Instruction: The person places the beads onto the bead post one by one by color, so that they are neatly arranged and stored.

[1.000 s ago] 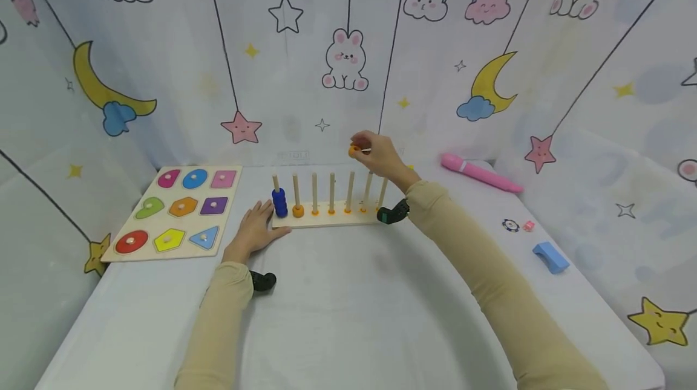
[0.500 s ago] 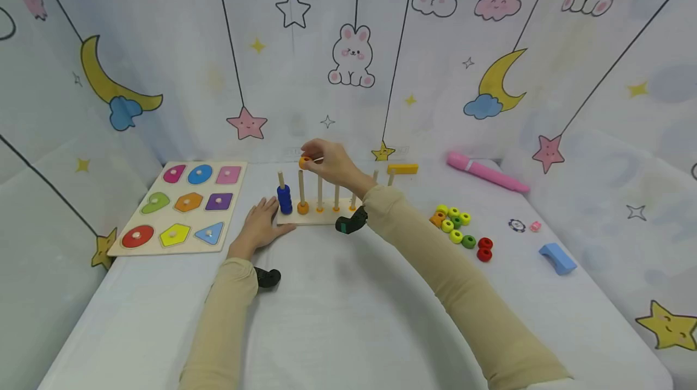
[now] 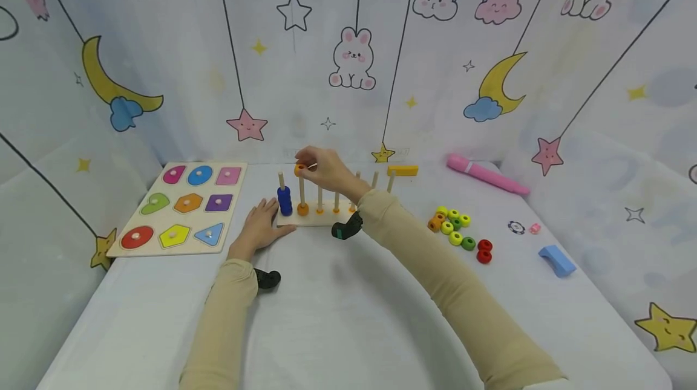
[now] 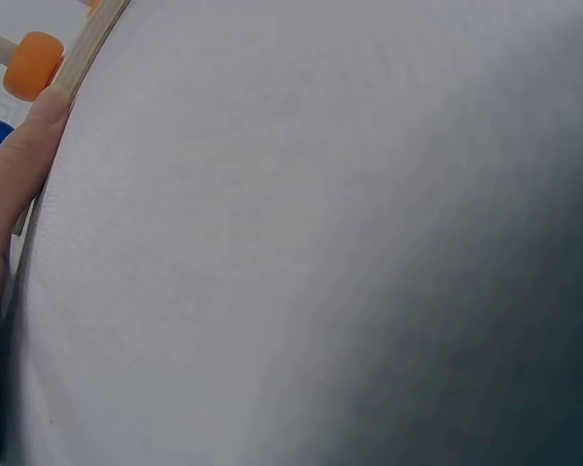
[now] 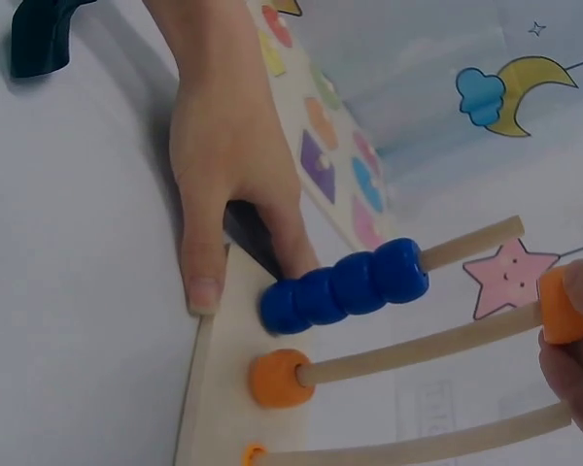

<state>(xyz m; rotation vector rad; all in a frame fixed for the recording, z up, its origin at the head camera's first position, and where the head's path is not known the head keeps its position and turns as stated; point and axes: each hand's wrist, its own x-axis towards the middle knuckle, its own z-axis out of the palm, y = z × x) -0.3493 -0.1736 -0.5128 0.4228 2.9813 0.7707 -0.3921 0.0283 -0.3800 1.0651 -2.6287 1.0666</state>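
Note:
A wooden peg board (image 3: 311, 221) with several upright pegs lies at the back of the table. Its leftmost peg bears a stack of blue beads (image 3: 284, 201). One orange bead (image 5: 282, 379) sits at the foot of the second peg (image 5: 418, 348). At that peg's tip, my right hand (image 3: 327, 169) pinches another orange bead (image 5: 562, 309) between thumb and fingers; the peg's end is hidden by the bead. My left hand (image 3: 260, 227) rests at the board's left end, fingers straight, its thumb (image 4: 24, 155) against the front edge.
Loose yellow, green, orange and red beads (image 3: 455, 237) lie to the right. Beyond them are a pink pen-shaped toy (image 3: 487, 174), a poker chip (image 3: 516, 227), a small pink die (image 3: 535, 228) and a blue block (image 3: 556, 260). A yellow block (image 3: 403, 170) lies behind; a shape puzzle (image 3: 179, 221) lies left.
My right hand has carried the orange bead leftward along the board, then down slightly onto the second peg's tip. The left hand has stayed at the board. The head view has shifted slightly.

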